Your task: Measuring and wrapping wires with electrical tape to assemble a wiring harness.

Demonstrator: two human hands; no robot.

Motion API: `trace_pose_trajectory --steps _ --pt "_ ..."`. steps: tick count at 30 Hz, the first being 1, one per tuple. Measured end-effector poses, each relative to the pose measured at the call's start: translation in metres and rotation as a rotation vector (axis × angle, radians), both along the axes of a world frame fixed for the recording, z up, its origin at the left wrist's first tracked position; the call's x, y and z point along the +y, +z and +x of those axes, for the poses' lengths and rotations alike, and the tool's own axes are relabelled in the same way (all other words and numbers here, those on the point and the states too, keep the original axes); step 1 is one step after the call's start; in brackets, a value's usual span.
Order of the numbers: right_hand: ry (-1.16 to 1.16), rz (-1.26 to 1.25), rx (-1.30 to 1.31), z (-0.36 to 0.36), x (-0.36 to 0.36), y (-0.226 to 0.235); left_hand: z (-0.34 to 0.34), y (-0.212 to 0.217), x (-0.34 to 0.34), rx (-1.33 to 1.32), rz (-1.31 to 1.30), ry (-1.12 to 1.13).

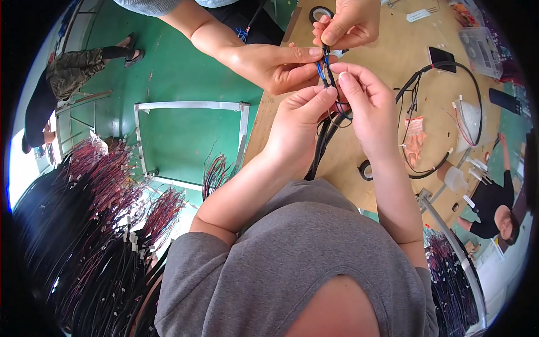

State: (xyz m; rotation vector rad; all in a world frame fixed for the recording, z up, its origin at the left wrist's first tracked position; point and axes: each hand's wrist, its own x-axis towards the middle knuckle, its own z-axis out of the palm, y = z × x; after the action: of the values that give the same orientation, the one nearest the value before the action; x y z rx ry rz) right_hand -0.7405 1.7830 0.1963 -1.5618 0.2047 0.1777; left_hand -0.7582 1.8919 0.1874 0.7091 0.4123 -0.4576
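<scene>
Blue and black wires, pinched between thumb and fingers of left hand and right hand, above the table near its left edge; just beyond, likewise pinched by a co-worker's hands.

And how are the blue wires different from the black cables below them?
The blue wires look thin; the black cables look thicker. The blue wires show among the fingers; the black cables run further down, toward the grey shirt. Both look bendy.
</scene>
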Motion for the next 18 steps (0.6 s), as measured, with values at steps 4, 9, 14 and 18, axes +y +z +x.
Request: trace_pose_trajectory --steps 4,9,14,18 --pt "-0.041 0.084 0.106 0.007 0.0 0.001 0.002 -0.001 0.0 0.011 -0.009 0.013" --pt "-0.021 0.039 0.12 0.011 0.001 -0.001 0.002 -0.003 -0.001 0.008 -0.002 0.013" --pt "0.0 0.01 0.125 0.014 0.003 -0.003 0.001 -0.006 0.002 -0.037 0.004 0.009" --pt "-0.03 0.031 0.147 0.013 0.004 -0.004 0.001 -0.006 0.001 -0.016 -0.013 0.01"
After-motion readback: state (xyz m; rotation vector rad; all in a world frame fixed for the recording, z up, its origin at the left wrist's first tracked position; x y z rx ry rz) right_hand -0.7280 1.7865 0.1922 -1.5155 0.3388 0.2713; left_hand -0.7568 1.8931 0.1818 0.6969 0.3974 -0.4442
